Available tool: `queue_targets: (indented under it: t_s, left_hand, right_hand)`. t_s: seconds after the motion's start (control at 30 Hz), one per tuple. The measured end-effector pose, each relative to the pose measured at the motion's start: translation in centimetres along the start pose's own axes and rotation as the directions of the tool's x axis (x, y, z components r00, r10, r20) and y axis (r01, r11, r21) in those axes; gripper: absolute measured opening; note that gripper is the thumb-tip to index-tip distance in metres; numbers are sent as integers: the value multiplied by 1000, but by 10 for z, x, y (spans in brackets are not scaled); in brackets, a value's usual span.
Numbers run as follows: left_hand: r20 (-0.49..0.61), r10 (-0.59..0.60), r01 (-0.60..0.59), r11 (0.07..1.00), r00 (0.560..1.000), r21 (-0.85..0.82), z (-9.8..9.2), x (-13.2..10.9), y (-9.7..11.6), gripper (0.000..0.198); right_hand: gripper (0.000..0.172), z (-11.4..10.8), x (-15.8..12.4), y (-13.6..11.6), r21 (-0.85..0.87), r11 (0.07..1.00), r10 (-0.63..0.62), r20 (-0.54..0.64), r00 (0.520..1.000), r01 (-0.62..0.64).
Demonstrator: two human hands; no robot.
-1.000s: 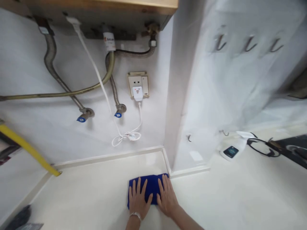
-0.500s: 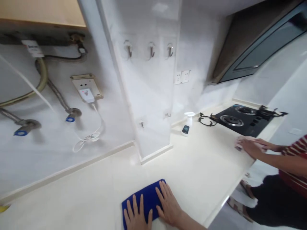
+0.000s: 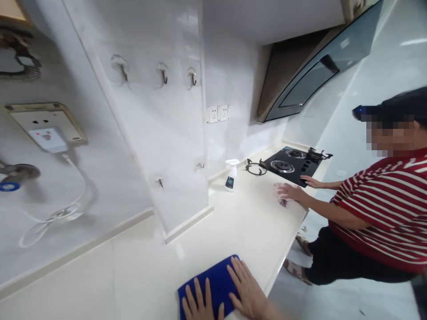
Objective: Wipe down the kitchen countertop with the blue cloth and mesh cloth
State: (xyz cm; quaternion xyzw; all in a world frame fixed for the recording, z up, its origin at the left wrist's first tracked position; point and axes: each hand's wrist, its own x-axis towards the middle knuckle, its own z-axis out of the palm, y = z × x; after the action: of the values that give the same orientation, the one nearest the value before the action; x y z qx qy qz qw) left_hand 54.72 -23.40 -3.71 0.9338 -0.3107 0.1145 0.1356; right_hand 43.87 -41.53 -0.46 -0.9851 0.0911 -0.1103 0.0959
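Note:
A folded blue cloth [image 3: 218,286] lies flat on the cream countertop [image 3: 143,271]. Both of my hands press on it from above. At the lower edge of the view, my left hand [image 3: 199,306] rests with its fingers spread over the cloth's left part. My right hand [image 3: 248,286] lies across the cloth's right edge, fingers stretched out and palm down. The wrist of my left hand is out of view.
A co-worker in a striped shirt [image 3: 387,200] stands at the right, one hand on a pinkish cloth [image 3: 283,201]. Near the wall are a white spray bottle [image 3: 231,178], a loose pan support [image 3: 256,168] and a black gas hob [image 3: 290,164]. Hooks [image 3: 163,74] hang on the wall.
My view has turned to the right. My hands stay flat on the blue cloth. The co-worker's one hand has left the pinkish cloth and now touches the hob's edge.

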Motion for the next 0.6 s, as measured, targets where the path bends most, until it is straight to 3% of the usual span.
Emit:
queue_targets:
  t_s: [0.13,0.33,0.6]
  left_hand:
    - [45,46,-48,998,998,46,-5,35,5,68]
    - [63,15,-22,994,998,107,-10,95,4,67]
    - [120,-47,32,992,992,123,3,161,-4,67]
  right_hand:
    - [83,13,33,9,-76,995,55,-45,997,-58]
    - [75,35,103,7,-151,973,156,-118,981,-173]
    - [74,38,177,26,-122,975,174,-115,978,-188]
